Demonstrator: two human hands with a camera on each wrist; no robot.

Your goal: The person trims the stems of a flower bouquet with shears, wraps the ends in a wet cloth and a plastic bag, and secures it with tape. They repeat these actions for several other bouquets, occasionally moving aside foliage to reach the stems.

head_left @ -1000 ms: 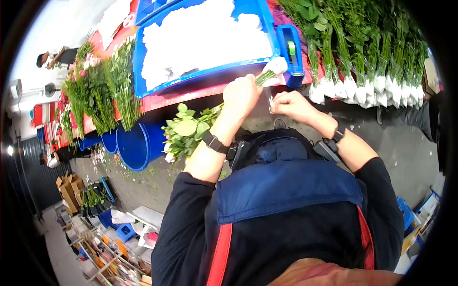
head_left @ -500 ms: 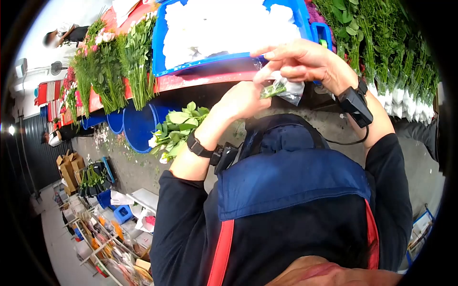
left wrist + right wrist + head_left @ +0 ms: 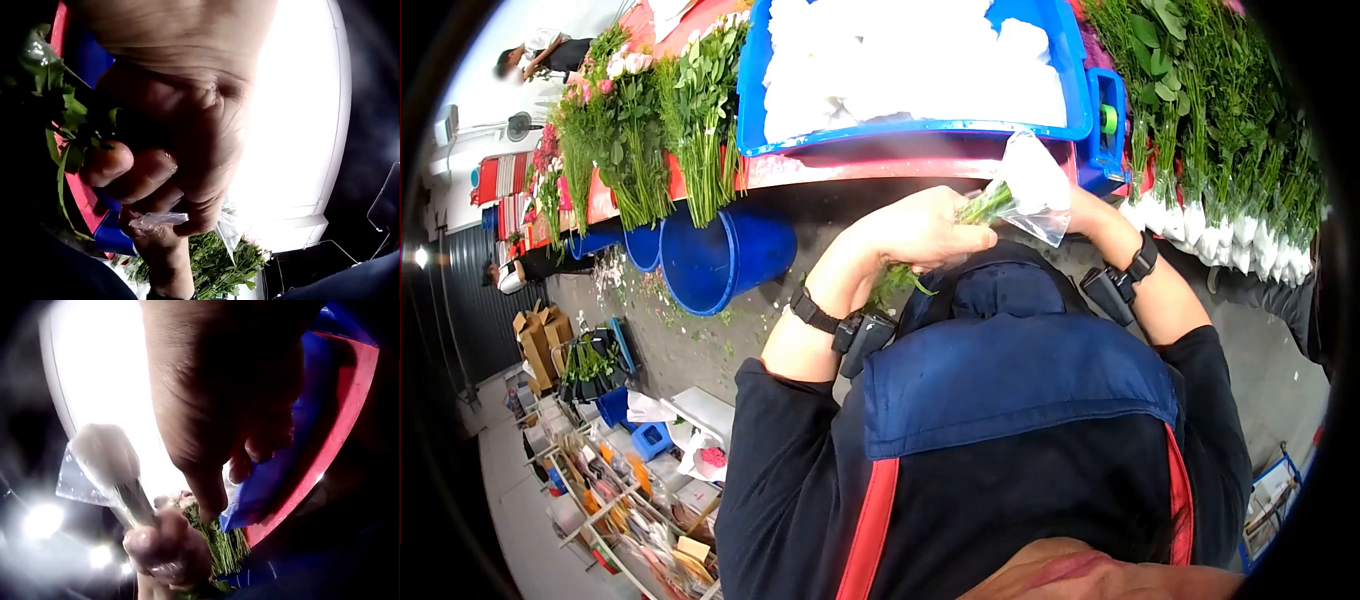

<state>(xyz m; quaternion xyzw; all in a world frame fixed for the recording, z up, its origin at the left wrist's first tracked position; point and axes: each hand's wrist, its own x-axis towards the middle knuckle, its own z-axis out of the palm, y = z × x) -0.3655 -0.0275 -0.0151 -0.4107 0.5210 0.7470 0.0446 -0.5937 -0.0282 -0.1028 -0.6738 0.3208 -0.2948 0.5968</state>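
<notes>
My left hand (image 3: 925,230) grips a bunch of flower stems (image 3: 988,205). At its cut end sits a white wad (image 3: 1035,180) in a clear plastic bag (image 3: 1050,225), pointing up and to the right. Leaves (image 3: 895,288) show below the hand, and in the left wrist view leaves (image 3: 74,112) stick out past the curled fingers. Behind the bag, my right hand (image 3: 1085,212) is mostly hidden in the head view. The right wrist view has this hand (image 3: 231,406) beside the bagged end, thumb pointing down; I cannot tell whether it pinches anything. A clear strip (image 3: 159,219) crosses the left wrist view.
A blue tray (image 3: 920,128) heaped with white wadding (image 3: 900,70) stands on the red table (image 3: 830,172). To its right is a blue tape dispenser (image 3: 1105,140), then several bunches with bagged white ends (image 3: 1200,225). Leafy bunches (image 3: 705,130) and blue buckets (image 3: 710,265) are on the left.
The right hand, earlier spread over the stem ends, has drawn back right behind the bag. The bagged end has tilted upward. The leafy end has swung out of sight under the left forearm.
</notes>
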